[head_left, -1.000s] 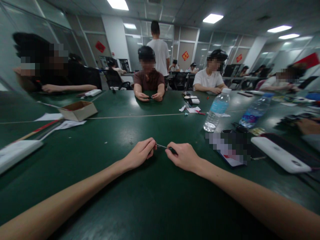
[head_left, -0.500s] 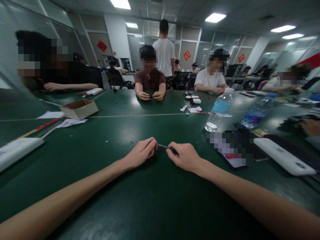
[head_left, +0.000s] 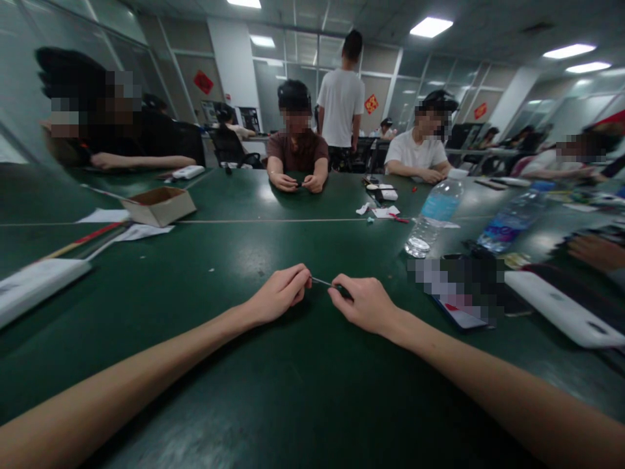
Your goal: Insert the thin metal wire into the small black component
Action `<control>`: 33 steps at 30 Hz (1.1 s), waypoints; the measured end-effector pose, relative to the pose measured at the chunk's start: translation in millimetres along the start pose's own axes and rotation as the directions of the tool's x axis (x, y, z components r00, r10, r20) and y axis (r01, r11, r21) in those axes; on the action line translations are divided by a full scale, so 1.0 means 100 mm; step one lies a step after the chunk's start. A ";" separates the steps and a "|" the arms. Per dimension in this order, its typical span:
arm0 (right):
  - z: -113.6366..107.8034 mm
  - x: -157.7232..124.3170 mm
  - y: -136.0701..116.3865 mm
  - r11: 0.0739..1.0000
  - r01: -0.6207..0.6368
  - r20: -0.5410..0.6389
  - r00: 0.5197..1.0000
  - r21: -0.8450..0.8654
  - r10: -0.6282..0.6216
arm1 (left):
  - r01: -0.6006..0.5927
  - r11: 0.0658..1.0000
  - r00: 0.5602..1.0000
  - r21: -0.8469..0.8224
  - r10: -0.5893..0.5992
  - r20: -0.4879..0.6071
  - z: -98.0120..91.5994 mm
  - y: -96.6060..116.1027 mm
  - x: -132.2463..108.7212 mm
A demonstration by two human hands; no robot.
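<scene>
A thin metal rod [head_left: 323,283] with a black end [head_left: 342,292] runs between my two hands, low over the dark green table [head_left: 219,251]. My left hand [head_left: 279,294] pinches its bare tip between the fingertips. My right hand [head_left: 364,303] closes on the black end, which is partly hidden by the fingers. The hands stand close together, and the rod's exact kind is too small to tell.
Right of my hands lie a white power bank [head_left: 561,309] and a blurred flat object [head_left: 454,290]. Two plastic water bottles [head_left: 432,212] stand beyond them. A cardboard box [head_left: 159,206] sits left, and seated co-workers line the table's far sides.
The whole scene has slid slightly right and upward in the view. My hands keep the same hold on the rod and have barely moved. The standing person appears further right.
</scene>
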State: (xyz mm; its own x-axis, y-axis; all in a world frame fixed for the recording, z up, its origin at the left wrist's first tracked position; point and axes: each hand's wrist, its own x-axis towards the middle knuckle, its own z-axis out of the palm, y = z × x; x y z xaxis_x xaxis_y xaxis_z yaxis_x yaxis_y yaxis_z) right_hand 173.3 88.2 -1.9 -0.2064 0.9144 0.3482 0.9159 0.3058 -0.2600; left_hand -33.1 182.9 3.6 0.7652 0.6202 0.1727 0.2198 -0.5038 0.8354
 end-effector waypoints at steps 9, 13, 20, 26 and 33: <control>-0.01 0.00 0.00 1.000 -0.008 -0.001 1.000 -0.001 0.008 | 0.017 1.000 1.000 -0.007 -0.017 0.006 0.01 -0.01 0.00; -0.01 0.00 0.00 1.000 -0.010 0.006 1.000 0.006 0.010 | 0.005 1.000 1.000 -0.004 -0.005 0.000 0.00 -0.01 0.00; -0.03 0.00 -0.01 1.000 -0.013 0.011 1.000 -0.002 0.013 | 0.006 1.000 1.000 0.007 -0.006 -0.003 0.01 -0.01 0.01; -0.03 -0.01 0.00 1.000 -0.012 0.012 1.000 0.010 0.012 | 0.014 1.000 1.000 0.010 -0.014 -0.003 0.01 0.00 0.01; -0.01 -0.01 0.02 1.000 -0.008 0.001 1.000 0.027 0.008 | 0.014 1.000 1.000 -0.004 -0.014 -0.005 0.02 0.00 0.00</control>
State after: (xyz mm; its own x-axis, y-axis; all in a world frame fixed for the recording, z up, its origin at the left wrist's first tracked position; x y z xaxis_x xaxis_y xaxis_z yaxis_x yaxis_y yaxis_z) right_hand 175.5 87.4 -1.8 -0.1997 0.9171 0.3451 0.9080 0.3056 -0.2867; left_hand -31.4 181.4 2.7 0.7588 0.6304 0.1636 0.2280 -0.4924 0.8400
